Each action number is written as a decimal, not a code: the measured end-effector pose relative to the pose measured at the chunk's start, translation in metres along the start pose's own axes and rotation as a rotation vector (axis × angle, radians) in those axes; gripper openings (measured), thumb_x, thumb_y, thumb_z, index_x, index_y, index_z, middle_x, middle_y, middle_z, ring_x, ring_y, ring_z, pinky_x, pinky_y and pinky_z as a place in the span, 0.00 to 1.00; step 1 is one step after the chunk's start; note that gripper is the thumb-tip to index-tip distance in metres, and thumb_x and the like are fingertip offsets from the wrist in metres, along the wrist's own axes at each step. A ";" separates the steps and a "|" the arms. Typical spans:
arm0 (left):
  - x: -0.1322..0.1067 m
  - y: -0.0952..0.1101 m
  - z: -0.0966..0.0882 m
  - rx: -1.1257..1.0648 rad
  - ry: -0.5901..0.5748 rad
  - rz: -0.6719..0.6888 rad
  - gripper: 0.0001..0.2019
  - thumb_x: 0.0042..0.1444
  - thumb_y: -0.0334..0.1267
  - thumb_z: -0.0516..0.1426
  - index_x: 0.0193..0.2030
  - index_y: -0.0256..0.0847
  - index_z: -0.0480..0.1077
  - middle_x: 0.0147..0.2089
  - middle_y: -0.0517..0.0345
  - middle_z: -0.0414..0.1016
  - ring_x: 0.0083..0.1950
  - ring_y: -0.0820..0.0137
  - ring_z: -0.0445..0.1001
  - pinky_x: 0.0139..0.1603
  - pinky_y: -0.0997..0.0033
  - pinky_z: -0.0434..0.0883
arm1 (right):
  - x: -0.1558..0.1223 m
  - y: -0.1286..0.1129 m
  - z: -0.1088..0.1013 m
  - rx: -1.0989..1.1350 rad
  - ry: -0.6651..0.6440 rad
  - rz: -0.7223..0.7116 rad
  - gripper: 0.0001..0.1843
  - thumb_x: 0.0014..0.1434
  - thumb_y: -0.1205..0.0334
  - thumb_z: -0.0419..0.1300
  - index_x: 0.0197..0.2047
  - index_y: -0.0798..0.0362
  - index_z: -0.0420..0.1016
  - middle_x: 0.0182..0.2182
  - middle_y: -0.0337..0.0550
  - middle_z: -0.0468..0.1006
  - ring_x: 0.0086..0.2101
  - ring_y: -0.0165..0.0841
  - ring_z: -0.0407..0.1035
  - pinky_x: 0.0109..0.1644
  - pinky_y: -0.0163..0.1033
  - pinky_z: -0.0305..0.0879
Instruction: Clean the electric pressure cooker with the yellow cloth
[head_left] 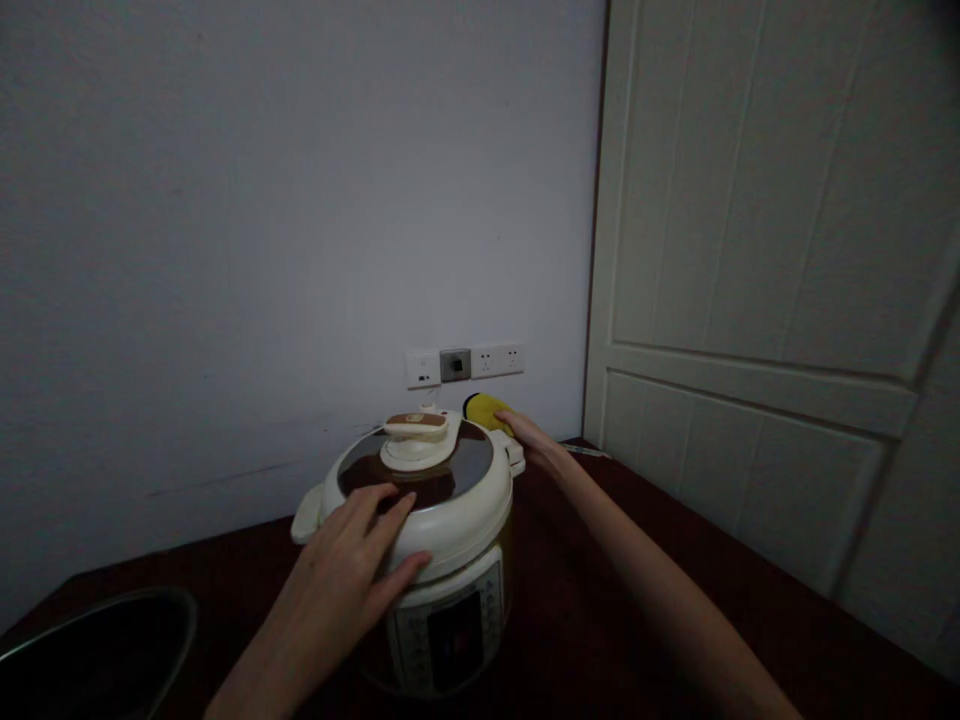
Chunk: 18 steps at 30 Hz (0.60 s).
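An electric pressure cooker with a cream body and a brown-and-cream lid stands upright before me. Its lid handle is on top, and a control panel with a dark display faces my side. My left hand rests on the front left of the lid rim, fingers apart and holding nothing. Behind the cooker's right side, my right hand is closed on a yellow cloth with a dark edge. The cooker's side handle partly hides that hand's fingers.
The cooker stands on a dark red-brown table. A dark rounded container is at the lower left, cut off by the frame. Wall sockets sit behind the cooker. A white panelled door borders the right side.
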<state>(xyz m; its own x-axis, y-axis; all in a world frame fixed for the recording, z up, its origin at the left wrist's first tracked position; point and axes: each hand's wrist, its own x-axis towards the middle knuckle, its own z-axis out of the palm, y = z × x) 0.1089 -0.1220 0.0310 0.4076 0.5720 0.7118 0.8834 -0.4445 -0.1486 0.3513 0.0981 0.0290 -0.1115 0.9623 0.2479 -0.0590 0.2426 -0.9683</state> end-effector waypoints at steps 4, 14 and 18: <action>0.001 -0.001 -0.001 -0.025 -0.033 -0.006 0.21 0.57 0.49 0.54 0.55 0.42 0.70 0.51 0.46 0.71 0.50 0.59 0.71 0.46 0.58 0.73 | -0.009 0.013 0.012 0.114 -0.059 0.074 0.15 0.56 0.63 0.49 0.40 0.60 0.73 0.34 0.50 0.80 0.33 0.33 0.75 0.40 0.36 0.69; 0.000 -0.013 -0.006 -0.170 -0.127 -0.063 0.22 0.56 0.48 0.56 0.57 0.53 0.67 0.54 0.52 0.69 0.53 0.60 0.68 0.52 0.57 0.70 | -0.030 0.021 0.005 -0.014 0.227 -0.042 0.16 0.51 0.54 0.52 0.28 0.57 0.74 0.25 0.43 0.78 0.28 0.34 0.70 0.33 0.35 0.64; 0.000 -0.012 -0.004 -0.167 -0.128 -0.077 0.21 0.55 0.48 0.56 0.57 0.53 0.68 0.54 0.51 0.68 0.53 0.60 0.68 0.51 0.56 0.70 | -0.049 0.018 0.008 -0.106 0.256 -0.142 0.17 0.51 0.51 0.52 0.22 0.55 0.71 0.19 0.39 0.73 0.24 0.33 0.65 0.30 0.35 0.60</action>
<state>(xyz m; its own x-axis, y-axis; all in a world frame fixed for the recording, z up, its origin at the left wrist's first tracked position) 0.0969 -0.1193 0.0356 0.3759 0.6866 0.6222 0.8668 -0.4980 0.0259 0.3479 0.0541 -0.0001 0.1449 0.9144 0.3781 0.0496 0.3749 -0.9257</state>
